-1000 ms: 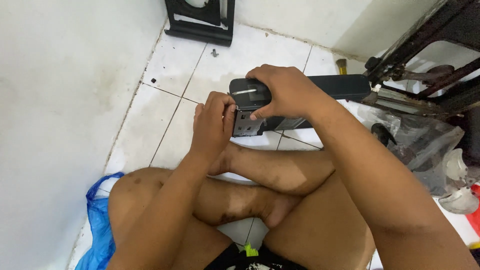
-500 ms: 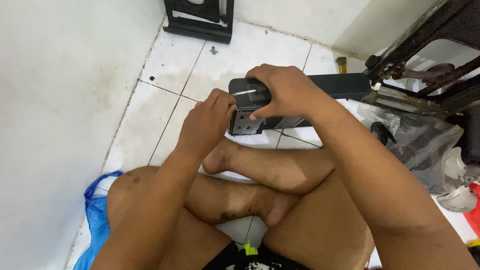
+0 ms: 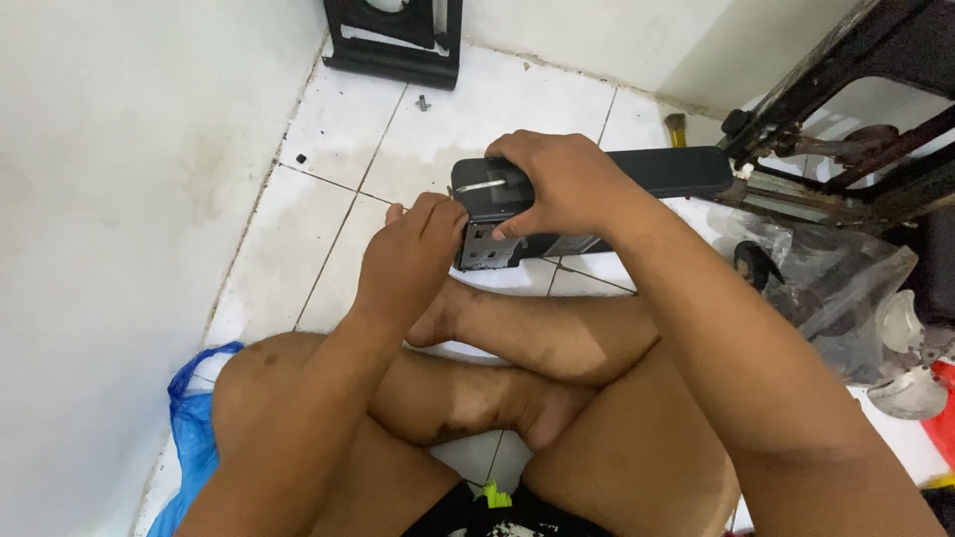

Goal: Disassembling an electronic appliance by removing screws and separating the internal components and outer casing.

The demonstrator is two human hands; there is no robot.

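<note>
Plastic, matte black and long like a padded armrest (image 3: pixel 637 171), is held above the crossed legs over a glossy white tiled floor (image 3: pixel 328 129). Its near end carries a slim silver strip on top and a stamped metal bracket (image 3: pixel 489 249) with small holes beneath. The right hand (image 3: pixel 562 184) wraps over that end, fingers curled down around it in a firm clasp. The left hand (image 3: pixel 413 254) sits just beside the bracket, its fingers bunched together with the tips at the bracket's left edge; whether they pinch anything small cannot be told. A crumpled blue plastic bag (image 3: pixel 194 418) lies by the left knee, and a clear wrinkled bag (image 3: pixel 826 288) rests near a dark rusty metal frame (image 3: pixel 856 119). Compared with half a second ago, the left hand has edged slightly nearer the bracket, while the right hand's clasp is unchanged.
</note>
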